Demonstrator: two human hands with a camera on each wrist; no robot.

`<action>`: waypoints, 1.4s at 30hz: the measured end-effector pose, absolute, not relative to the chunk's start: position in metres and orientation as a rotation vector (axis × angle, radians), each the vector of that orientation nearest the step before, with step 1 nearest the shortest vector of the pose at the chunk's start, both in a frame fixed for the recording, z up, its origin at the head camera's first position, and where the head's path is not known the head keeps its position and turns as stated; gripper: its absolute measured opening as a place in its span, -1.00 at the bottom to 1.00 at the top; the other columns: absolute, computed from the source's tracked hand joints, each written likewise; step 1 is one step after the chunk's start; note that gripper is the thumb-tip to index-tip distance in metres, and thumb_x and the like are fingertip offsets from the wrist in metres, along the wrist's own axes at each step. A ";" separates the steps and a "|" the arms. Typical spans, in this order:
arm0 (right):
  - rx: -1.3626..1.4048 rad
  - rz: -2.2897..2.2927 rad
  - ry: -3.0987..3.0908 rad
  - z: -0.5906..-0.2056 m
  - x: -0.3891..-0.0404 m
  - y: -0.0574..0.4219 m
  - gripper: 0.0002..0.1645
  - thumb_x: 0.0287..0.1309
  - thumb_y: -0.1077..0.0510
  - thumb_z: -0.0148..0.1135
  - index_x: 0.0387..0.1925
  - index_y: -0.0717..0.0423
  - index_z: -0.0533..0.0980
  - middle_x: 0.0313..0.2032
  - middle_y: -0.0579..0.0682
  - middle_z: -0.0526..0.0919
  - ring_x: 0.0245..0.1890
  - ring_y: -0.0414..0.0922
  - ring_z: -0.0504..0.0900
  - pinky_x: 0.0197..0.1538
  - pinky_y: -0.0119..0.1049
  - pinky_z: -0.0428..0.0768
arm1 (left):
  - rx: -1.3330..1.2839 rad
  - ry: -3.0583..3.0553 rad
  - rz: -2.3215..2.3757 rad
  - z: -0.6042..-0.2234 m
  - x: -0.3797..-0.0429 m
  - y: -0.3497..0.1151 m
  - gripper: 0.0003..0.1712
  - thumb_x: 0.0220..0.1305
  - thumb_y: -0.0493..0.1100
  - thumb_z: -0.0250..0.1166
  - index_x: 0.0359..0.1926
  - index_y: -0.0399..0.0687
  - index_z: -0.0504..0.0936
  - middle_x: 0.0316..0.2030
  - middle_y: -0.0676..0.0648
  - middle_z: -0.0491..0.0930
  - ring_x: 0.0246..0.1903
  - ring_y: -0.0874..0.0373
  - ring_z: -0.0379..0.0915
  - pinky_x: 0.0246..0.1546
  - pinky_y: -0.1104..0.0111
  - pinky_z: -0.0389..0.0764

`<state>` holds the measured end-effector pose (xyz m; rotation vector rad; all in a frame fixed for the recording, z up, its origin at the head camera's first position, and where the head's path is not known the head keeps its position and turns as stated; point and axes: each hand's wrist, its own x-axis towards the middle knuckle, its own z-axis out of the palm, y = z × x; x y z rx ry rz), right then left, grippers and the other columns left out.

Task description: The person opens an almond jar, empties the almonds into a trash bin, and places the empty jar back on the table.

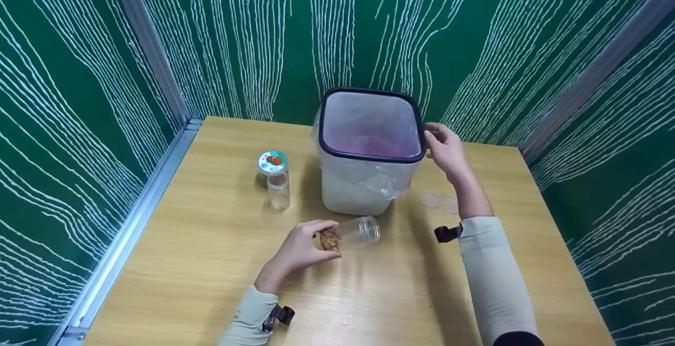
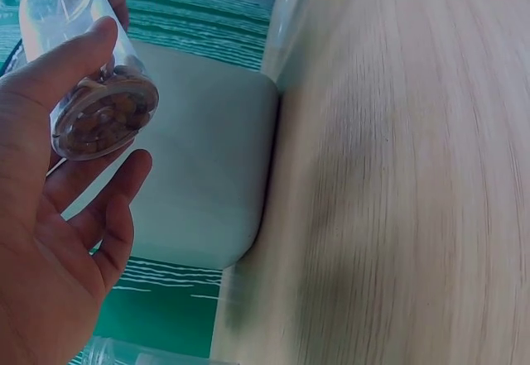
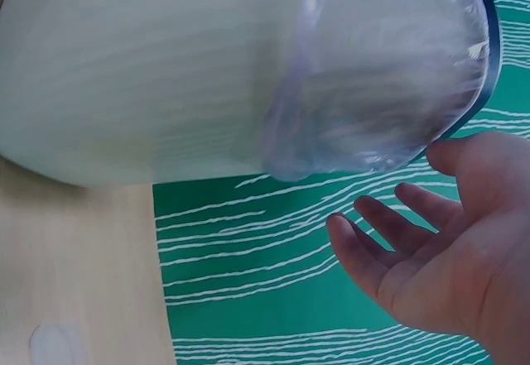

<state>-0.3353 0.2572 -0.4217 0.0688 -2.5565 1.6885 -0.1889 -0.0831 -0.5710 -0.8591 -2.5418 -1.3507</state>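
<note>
My left hand (image 1: 306, 246) grips a clear plastic jar (image 1: 356, 232) by its base end, thumb on one side and fingers on the other. The jar is tipped over, mouth toward the right, and brown chunky pieces (image 2: 108, 121) lie at its bottom. A pale trash bin (image 1: 350, 190) with a dark rim and a clear bag liner (image 3: 373, 75) stands just beyond it. Beside the bin's right rim is my right hand (image 1: 447, 151), its fingers loosely bent. The right thumb is at the rim; whether it presses there I cannot tell.
Left of the bin stands an upright clear jar (image 1: 279, 195), in front of a container with a printed green-and-white lid (image 1: 272, 161). Two clear round discs (image 1: 431, 200) lie on the wooden table (image 1: 211, 219) right of the bin. Green panels enclose the table's back and sides.
</note>
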 end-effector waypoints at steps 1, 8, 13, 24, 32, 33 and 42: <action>0.066 1.698 -2.558 -0.419 -0.334 0.256 -0.46 0.47 -0.01 -0.07 0.33 0.18 0.31 0.10 0.21 0.48 -0.09 -0.07 0.54 -0.18 -0.31 0.57 | -0.859 -2.544 -1.354 -0.571 -0.189 -0.083 -0.28 -0.10 0.14 0.56 0.12 0.04 0.61 -0.01 0.04 0.63 -0.10 0.23 0.53 -0.09 0.31 0.56; 0.064 1.764 -2.557 -0.406 -0.329 0.245 -0.34 0.42 -0.03 0.01 0.40 0.19 0.18 0.25 0.23 0.36 0.18 0.05 0.40 0.08 -0.15 0.53 | -0.879 -2.544 -1.348 -0.573 -0.188 -0.081 -0.26 -0.11 0.11 0.57 0.11 -0.07 0.61 -0.04 -0.04 0.64 -0.10 0.21 0.53 -0.07 0.29 0.56; 0.049 1.814 -2.604 -0.403 -0.330 0.234 -0.25 0.37 0.15 0.03 0.49 0.07 0.01 0.40 0.20 0.15 0.37 0.07 0.17 0.32 0.00 0.27 | -0.904 -2.533 -1.332 -0.573 -0.191 -0.081 -0.28 -0.12 0.11 0.58 0.11 0.01 0.61 -0.02 -0.03 0.65 -0.05 0.21 0.53 0.02 0.30 0.53; 0.068 1.927 -2.540 -0.407 -0.330 0.229 -0.20 0.33 0.25 -0.15 0.53 -0.12 -0.10 0.50 0.10 -0.10 0.44 0.02 -0.03 0.38 0.03 0.12 | -0.903 -2.553 -1.321 -0.573 -0.193 -0.082 -0.28 -0.10 0.15 0.56 0.12 0.04 0.61 0.01 0.00 0.63 -0.03 0.22 0.53 0.03 0.29 0.52; 0.075 1.918 -2.524 -0.408 -0.330 0.229 -0.20 0.32 0.26 -0.12 0.53 -0.06 -0.08 0.49 0.10 -0.07 0.42 -0.01 0.01 0.37 -0.01 0.16 | -0.889 -2.573 -1.330 -0.566 -0.192 -0.084 -0.28 -0.09 0.17 0.55 0.12 0.06 0.61 0.01 0.01 0.63 -0.02 0.21 0.52 0.03 0.27 0.52; 0.075 1.917 -2.526 -0.408 -0.330 0.229 -0.20 0.32 0.26 -0.13 0.53 -0.06 -0.08 0.49 0.10 -0.06 0.42 -0.01 0.01 0.36 -0.02 0.16 | -0.894 -2.570 -1.329 -0.564 -0.192 -0.085 -0.28 -0.09 0.17 0.55 0.12 0.06 0.61 0.01 0.01 0.63 -0.02 0.21 0.52 0.03 0.27 0.52; 0.048 1.942 -2.505 -0.410 -0.328 0.231 -0.21 0.36 0.27 -0.16 0.54 -0.09 -0.11 0.51 0.06 -0.11 0.45 -0.03 -0.07 0.40 -0.04 0.09 | -0.951 -2.509 -1.256 -0.545 -0.199 -0.092 -0.29 -0.09 0.18 0.54 0.12 0.06 0.61 -0.01 0.04 0.63 -0.04 0.22 0.52 0.00 0.29 0.54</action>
